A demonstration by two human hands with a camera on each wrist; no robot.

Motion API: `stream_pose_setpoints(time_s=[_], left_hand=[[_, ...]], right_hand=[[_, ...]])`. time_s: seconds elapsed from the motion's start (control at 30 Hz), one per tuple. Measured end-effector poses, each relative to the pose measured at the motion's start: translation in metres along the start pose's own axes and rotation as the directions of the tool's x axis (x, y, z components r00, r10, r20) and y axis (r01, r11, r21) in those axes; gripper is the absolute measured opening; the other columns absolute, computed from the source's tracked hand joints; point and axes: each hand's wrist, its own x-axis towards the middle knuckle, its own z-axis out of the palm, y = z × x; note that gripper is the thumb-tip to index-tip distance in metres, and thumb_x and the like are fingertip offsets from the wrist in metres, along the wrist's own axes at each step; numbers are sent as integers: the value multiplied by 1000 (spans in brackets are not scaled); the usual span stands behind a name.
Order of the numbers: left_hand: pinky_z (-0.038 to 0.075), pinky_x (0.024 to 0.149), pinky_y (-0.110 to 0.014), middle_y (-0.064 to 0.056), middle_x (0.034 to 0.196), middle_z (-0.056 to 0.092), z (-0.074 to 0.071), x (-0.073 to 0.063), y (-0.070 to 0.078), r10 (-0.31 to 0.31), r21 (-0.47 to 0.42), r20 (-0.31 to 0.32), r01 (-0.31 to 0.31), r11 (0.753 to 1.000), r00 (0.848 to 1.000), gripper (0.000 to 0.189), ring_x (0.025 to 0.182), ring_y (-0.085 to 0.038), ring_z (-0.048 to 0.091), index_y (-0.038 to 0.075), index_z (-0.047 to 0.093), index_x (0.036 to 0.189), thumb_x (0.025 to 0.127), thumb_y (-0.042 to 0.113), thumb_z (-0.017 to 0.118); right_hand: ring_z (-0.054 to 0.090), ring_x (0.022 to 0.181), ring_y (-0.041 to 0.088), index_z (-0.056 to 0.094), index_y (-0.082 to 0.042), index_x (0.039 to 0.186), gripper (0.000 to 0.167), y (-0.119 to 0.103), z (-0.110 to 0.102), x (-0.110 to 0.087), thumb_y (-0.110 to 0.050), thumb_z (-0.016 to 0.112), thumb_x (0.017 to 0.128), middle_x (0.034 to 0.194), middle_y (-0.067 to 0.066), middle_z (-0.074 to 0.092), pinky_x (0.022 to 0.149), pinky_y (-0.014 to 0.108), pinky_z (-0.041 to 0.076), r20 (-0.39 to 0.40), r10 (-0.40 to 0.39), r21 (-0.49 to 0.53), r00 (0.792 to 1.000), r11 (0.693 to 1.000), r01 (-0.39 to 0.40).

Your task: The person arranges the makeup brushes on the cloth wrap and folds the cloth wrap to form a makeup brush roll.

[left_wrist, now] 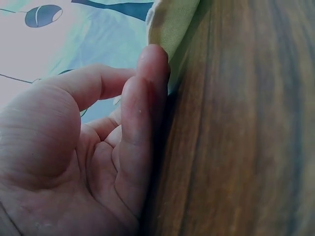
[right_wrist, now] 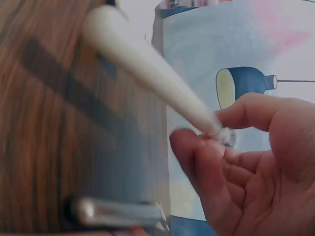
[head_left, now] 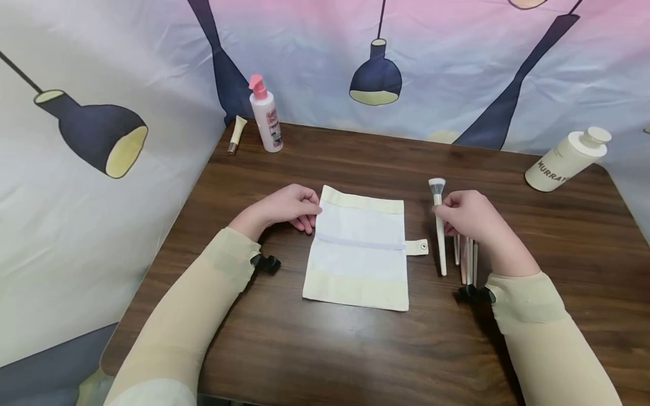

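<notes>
A white and cream fabric makeup brush roll (head_left: 361,254) lies unfolded on the table, its snap strap pointing right. My left hand (head_left: 290,206) pinches its upper left edge; in the left wrist view, the thumb and a fingertip meet beside the cream cloth (left_wrist: 174,29). To the right of the roll, my right hand (head_left: 468,214) holds a white-handled makeup brush (head_left: 440,239) between thumb and fingers, bristles toward the far side. The brush's handle (right_wrist: 152,73) slants large across the right wrist view. Several more brushes (head_left: 468,262) lie beneath the right hand, partly hidden by it.
On the dark wood table (head_left: 350,355), a pink-topped pump bottle (head_left: 266,121) and a small cream tube (head_left: 237,135) stand at the back left. A white bottle (head_left: 566,160) is at the back right. Printed fabric (head_left: 315,67) hangs behind the table.
</notes>
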Motion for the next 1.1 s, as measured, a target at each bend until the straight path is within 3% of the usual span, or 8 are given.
stream_pose_setpoints(time_s=[0.13,0.27,0.37,0.5,0.57,0.8,1.0,1.1], left_hand=[[63,64,-33,-15,85,72,1,1,-2,-13,-46,-9,13,999,1000,21,73,-26,75,3,62,110,103,23,63],[64,65,-35,-16,83,72,4,2,-3,-28,-74,20,29,997,999,19,72,-26,75,2,58,105,104,21,63],[64,65,-35,-16,81,72,6,3,-4,-25,-72,33,28,997,999,19,71,-25,75,2,56,101,104,19,63],[63,62,-34,-17,79,72,6,3,-2,2,-53,4,-2,999,1000,19,69,-25,75,2,55,99,104,18,62],[63,61,-33,-17,79,72,6,2,-2,9,-45,-12,-10,999,1000,18,68,-25,75,2,55,99,104,18,62],[63,62,-34,-17,78,72,4,2,-1,-6,-40,-4,6,999,1000,18,68,-25,75,2,55,98,106,18,58],[64,63,-35,-18,80,72,1,3,5,0,-40,-13,-1,999,1000,18,70,-26,75,2,58,102,107,18,54],[64,63,-35,-18,79,72,2,3,5,-11,-46,5,11,999,1000,18,69,-25,75,2,57,102,107,18,54]], right_hand=[[71,74,18,58,3,112,32,-7,8,4,-28,55,104,89,14,70,70,36,64,24,-41,160,999,986,37],[72,74,19,49,1,122,30,-14,20,13,-24,53,106,95,17,73,69,35,64,33,-82,385,996,921,63],[74,73,18,45,-2,122,23,-25,30,23,-18,52,106,92,14,74,68,33,64,45,-95,566,994,822,53],[73,73,19,46,-3,117,16,-47,41,39,-11,52,105,88,11,74,72,33,64,73,-111,753,991,657,18],[73,74,19,46,-3,116,15,-60,48,48,-10,53,105,89,12,74,73,34,64,89,-117,791,989,612,1],[75,76,22,49,-7,115,16,-99,70,74,-19,53,107,92,14,73,73,34,65,114,-74,786,991,616,-45],[76,75,23,46,-8,115,14,-115,82,88,-17,53,107,87,15,72,71,33,65,81,-58,811,995,583,-32],[77,77,24,43,-10,116,15,-117,91,89,-16,53,107,89,17,72,71,35,65,83,-39,805,996,592,-44]])
